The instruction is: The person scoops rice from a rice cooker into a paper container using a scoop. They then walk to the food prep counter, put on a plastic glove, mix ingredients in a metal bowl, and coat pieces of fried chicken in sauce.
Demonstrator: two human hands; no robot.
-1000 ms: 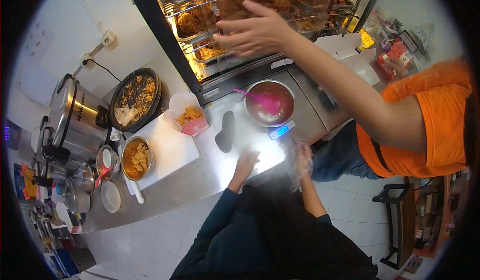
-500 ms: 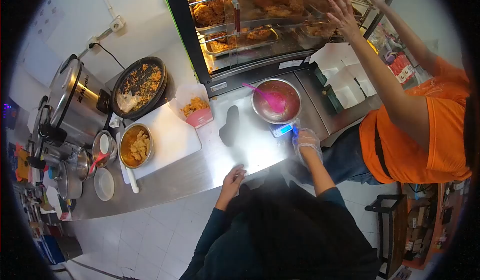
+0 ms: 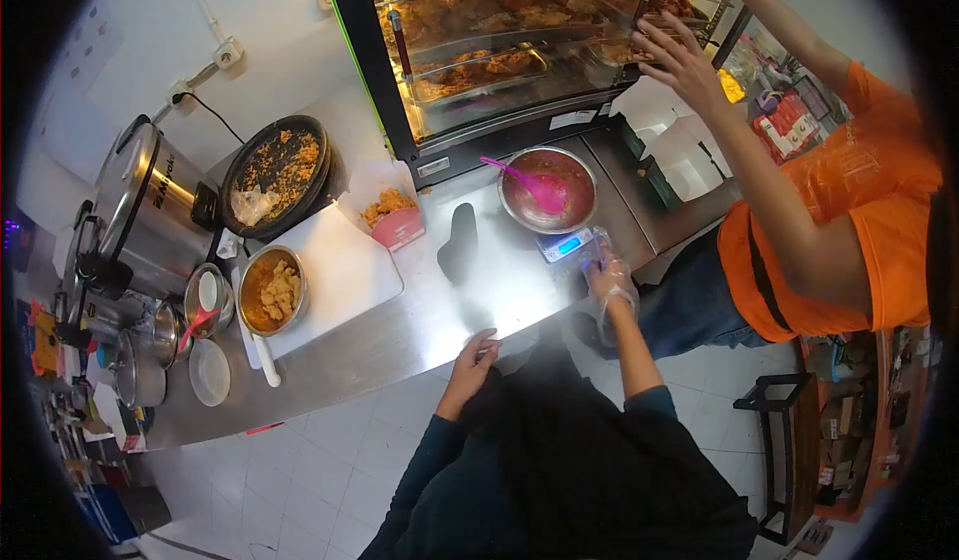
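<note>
A steel bowl (image 3: 519, 222) stands on a small digital scale (image 3: 552, 250) with a lit blue display. A pink spatula (image 3: 539, 192) leans inside the bowl, which has reddish residue. My right hand (image 3: 611, 280), in a clear plastic glove, is just right of the scale with its fingers pointing forward and no object visible in them. The loose glove blurs whether the fingertips touch the scale. At the counter's front edge is my bare left hand (image 3: 474, 362), its fingers loosely extended and holding nothing.
A white cutting board (image 3: 365, 270) bears a steel bowl (image 3: 257, 325) of fried pieces and a food box (image 3: 400, 228). Behind are a black pan (image 3: 237, 175) and large cooker (image 3: 160, 200). A co-worker in orange (image 3: 809, 230) reaches toward the heated display cabinet (image 3: 499, 125) at right.
The cabinet's glass pane with its handle has slid left, and the co-worker's raised arms have shifted. My right hand moves slightly, staying beside the scale; my left hand barely changes.
</note>
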